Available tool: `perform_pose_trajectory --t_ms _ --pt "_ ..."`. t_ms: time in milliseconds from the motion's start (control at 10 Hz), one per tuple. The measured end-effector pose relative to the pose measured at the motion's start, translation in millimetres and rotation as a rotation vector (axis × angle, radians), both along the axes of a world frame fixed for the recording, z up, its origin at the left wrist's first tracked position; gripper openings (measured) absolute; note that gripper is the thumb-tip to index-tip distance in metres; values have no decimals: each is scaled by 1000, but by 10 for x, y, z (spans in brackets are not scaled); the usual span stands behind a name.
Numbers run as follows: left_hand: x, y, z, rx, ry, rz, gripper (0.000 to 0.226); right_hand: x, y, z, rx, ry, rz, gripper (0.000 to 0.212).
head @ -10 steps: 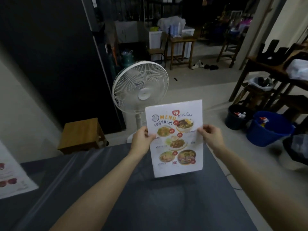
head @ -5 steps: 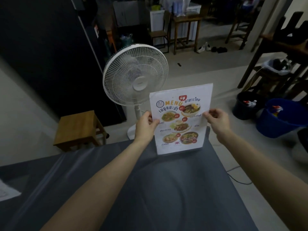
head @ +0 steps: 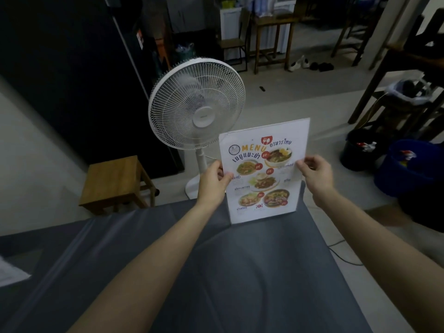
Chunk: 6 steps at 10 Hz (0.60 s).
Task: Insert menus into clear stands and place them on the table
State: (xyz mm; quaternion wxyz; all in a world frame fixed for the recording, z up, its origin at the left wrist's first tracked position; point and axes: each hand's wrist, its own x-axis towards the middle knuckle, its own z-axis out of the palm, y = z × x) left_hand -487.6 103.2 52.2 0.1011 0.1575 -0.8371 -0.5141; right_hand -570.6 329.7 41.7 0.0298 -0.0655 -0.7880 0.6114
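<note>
A white menu with food photos sits inside a clear stand, upright near the far edge of the grey-covered table. Its bottom edge rests on the cloth. My left hand pinches the stand's left edge at mid height. On the opposite edge, my right hand grips with thumb and fingers. Another sheet lies at the table's left edge, mostly out of frame.
A white pedestal fan stands just beyond the table. A low wooden stool is to its left. A black bucket and a blue tub sit on the floor at right, near dark wooden furniture.
The menu in its stand has gone down and away from me to the table's far edge, where its base now rests on the cloth. Both hands keep their grip.
</note>
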Motion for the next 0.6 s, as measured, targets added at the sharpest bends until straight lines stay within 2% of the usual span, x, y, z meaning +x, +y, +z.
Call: perform_pose_trajectory --t_ms 300,600 --pt "63 -1 -6 -6 -22 -24 21 95 53 48 21 -30 8 28" --pt "241 -139 -4 -60 -123 -20 29 363 164 48 222 -30 -1 36"
